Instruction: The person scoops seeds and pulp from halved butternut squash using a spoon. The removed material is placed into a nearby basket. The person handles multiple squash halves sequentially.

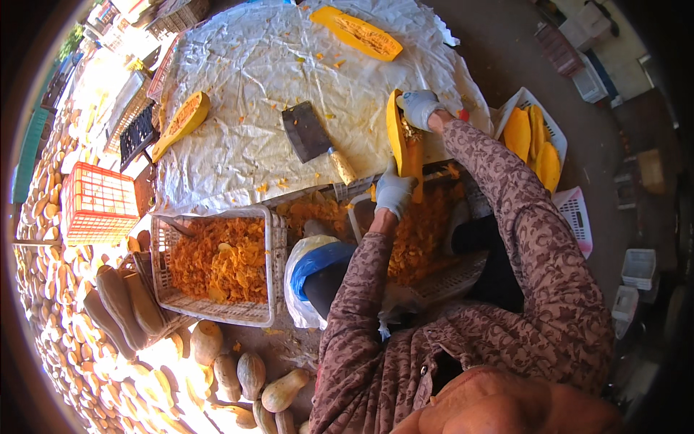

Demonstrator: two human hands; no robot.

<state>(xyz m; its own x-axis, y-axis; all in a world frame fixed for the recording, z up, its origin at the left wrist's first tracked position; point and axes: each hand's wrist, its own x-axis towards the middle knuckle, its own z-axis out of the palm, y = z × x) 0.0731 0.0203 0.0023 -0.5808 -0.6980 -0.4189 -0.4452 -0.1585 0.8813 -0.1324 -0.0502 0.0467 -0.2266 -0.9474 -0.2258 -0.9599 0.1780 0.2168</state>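
Observation:
My left hand, in a pale work glove, grips the near end of a cut yellow squash at the front edge of a sheet-covered table. At the squash's far end is my right hand, also gloved, its fingers curled at the edge of the cut. Seeds and stringy pulp show in the opening below it. Whether the right fingers also hold a small tool is hidden. To the left lies a cleaver with a wooden handle, apart from both hands.
One squash half lies at the table's back, another at its left. A crate of orange pulp stands below the table's front edge. At right, a white crate holds squash pieces. Whole squashes cover the ground at left.

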